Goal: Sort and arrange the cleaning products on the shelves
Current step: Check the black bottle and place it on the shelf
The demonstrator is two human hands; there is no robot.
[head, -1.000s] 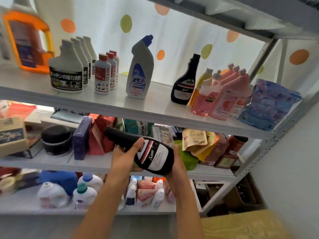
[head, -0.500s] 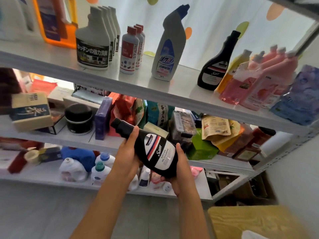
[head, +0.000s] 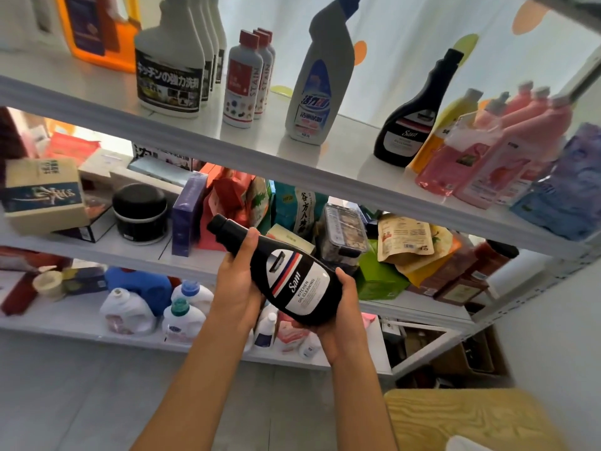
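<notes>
The neck of the black kitchen-cleaner bottle (head: 286, 275) is being gripped by the left hand (head: 237, 288), while its base is being cradled in the curled right hand (head: 341, 307), probably so the label is readable. It is being held tilted below the upper shelf (head: 292, 138); up and right, a matching black bottle (head: 409, 122) is standing, likely its intended neighbour.

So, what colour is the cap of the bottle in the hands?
Black, like the held bottle itself; the head view shows the cap clearly.

Middle shelf (head: 136, 252): tan box (head: 44, 196) at left edge, black round tin (head: 140, 213) beside, purple box (head: 187, 216), snack pouches (head: 406, 239) toward right.
</notes>
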